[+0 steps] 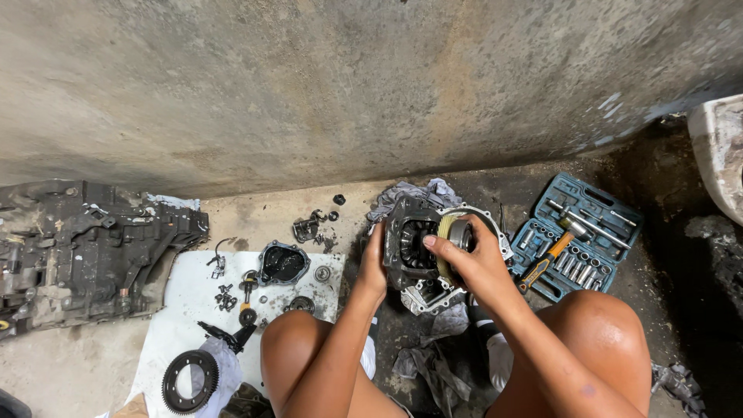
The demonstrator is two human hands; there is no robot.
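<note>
A bare concrete wall (309, 85) fills the top of your view, and under it runs a stained concrete floor (70, 371). On your far left lies a big dark gearbox housing (85, 248), greasy and lying on its side. Beside it a white sheet (178, 302) is spread on the floor, carrying loose parts. To your right an open blue socket set (600, 220) sits on the floor with a hammer (551, 257), orange and black in the handle, laid across it. At the far right edge a white basin (720, 155) shows in part.

Between your knees, just off the floor, you hold a dark metal gear carrier (410, 244) above a pale metal flange (495, 228) and a heap of grey rags (429, 352). Your left hand (374, 267) cups the carrier's left side, fingers pressed together around its edge. Your right hand (472, 259) grips a round bearing (460, 232) on the carrier's right end, thumb on the near face and fingers curled behind it.

On the sheet, a toothed ring gear (188, 379) lies flat at the near corner, a round black cover (283, 263) sits at the far edge, and a cluster of small bolts (226, 297) lies between them.
</note>
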